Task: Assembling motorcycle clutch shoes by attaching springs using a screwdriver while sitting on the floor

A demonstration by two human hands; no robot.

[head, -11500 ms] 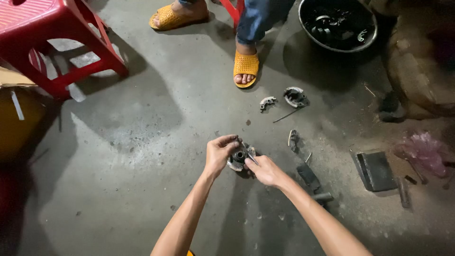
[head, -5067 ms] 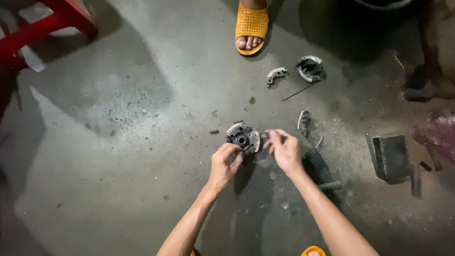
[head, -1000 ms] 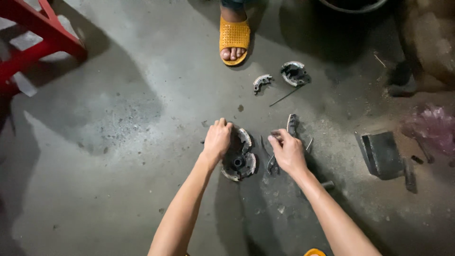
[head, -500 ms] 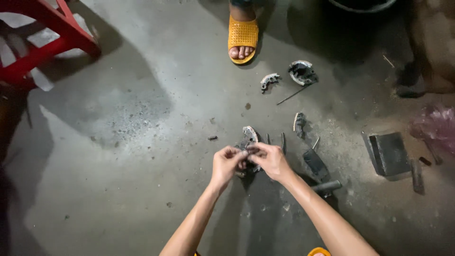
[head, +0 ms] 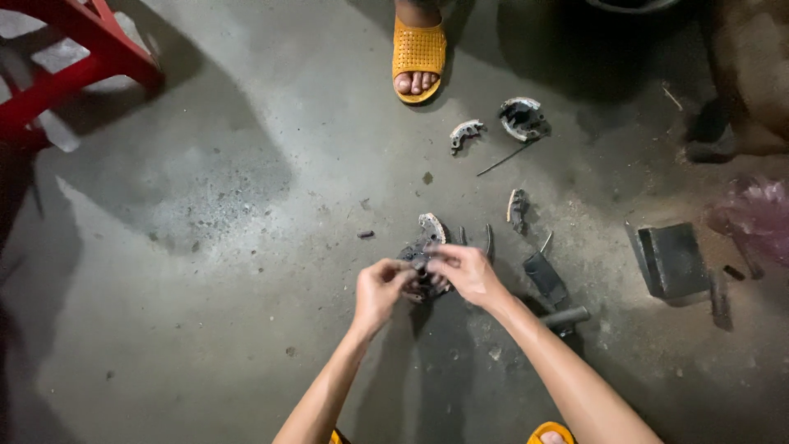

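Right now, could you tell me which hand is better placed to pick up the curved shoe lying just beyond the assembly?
Right, probably. The right hand sits nearest the curved shoe; the left hand lies lower, steadying the round assembly.

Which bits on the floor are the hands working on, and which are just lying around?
In hand:
left hand
right hand
round metal part, gripped between both
curved shoe, touching it

Lying about:
two curved shoes by the sandalled foot
thin rod
dark block
red stool
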